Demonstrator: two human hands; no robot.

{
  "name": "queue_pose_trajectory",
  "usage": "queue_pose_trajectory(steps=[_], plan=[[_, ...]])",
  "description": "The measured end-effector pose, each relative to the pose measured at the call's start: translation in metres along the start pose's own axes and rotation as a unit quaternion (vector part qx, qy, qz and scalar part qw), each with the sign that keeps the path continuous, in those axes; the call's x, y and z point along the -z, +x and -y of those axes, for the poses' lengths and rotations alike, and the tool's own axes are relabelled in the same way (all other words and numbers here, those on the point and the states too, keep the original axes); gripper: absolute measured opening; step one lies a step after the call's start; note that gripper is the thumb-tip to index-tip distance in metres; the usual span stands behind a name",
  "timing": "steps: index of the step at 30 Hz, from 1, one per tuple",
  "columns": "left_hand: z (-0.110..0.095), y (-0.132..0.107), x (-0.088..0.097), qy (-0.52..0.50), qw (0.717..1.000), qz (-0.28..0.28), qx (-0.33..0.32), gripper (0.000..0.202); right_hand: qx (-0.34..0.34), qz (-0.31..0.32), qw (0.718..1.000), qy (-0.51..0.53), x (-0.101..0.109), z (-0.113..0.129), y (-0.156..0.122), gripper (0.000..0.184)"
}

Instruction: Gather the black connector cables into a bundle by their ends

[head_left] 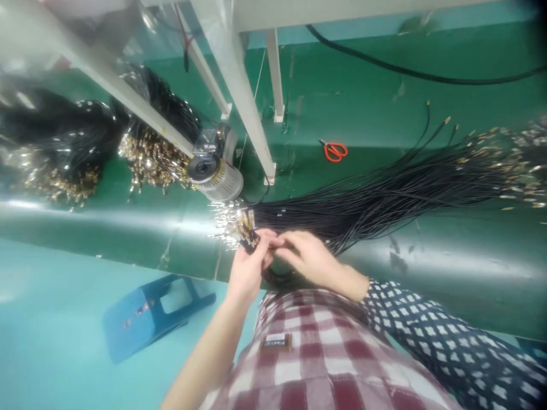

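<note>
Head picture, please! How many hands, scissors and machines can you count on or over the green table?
Hands, left hand and right hand: 2
Scissors: 1
Machine: 1
Total: 4

The cables [363,205] have jackets that look like smooth plastic with a soft sheen, and their terminals [231,222] are of bright, shiny metal. The worktop [342,114] has a smooth, glossy surface. The scissors' handles [335,150] seem plastic, as does the smooth stool [137,319]. The checked garment [342,364] and the patterned sleeve [444,336] are of matt cloth.
</note>
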State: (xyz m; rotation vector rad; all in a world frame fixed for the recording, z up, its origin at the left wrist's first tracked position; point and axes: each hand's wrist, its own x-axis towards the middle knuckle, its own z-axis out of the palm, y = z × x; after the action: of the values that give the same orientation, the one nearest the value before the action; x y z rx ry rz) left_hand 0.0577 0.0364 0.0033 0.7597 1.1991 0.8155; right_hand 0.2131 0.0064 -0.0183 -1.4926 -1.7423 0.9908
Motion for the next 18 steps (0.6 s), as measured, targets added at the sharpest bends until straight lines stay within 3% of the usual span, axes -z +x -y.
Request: queue_pose_trajectory(steps=[2,4,8,9,13,15,18], plan=[[0.000,0.004,0.000,0.007,0.999,0.015,-0.035,0.027,0.009,-0.075,0.997,-0.022,0.020,-0.018,-0.009,0.016],[0.000,0.007,-0.002,-0.003,0.998,0.047,-0.048,0.037,0.012,-0.104,0.994,-0.024,0.036,-0.033,-0.025,0.013],[-0.012,0.007,-0.017,-0.068,0.991,0.119,-0.006,0.049,0.057,0.009,0.998,-0.003,0.047,-0.040,-0.059,0.013],[-0.017,0.005,-0.022,-0.081,0.989,0.126,0.002,0.052,0.053,0.007,0.999,0.000,0.048,-0.038,-0.063,0.014],[-0.035,-0.015,-0.037,-0.101,0.982,0.158,0.002,0.055,-0.016,-0.118,0.993,0.006,0.050,-0.031,-0.040,0.018],[-0.037,-0.024,-0.040,-0.095,0.983,0.155,-0.014,0.055,-0.013,-0.065,0.997,0.027,0.045,-0.029,-0.013,0.018],[-0.035,-0.033,-0.036,-0.075,0.983,0.165,-0.014,0.057,-0.009,0.116,0.991,0.071,0.020,-0.025,0.023,0.020]])
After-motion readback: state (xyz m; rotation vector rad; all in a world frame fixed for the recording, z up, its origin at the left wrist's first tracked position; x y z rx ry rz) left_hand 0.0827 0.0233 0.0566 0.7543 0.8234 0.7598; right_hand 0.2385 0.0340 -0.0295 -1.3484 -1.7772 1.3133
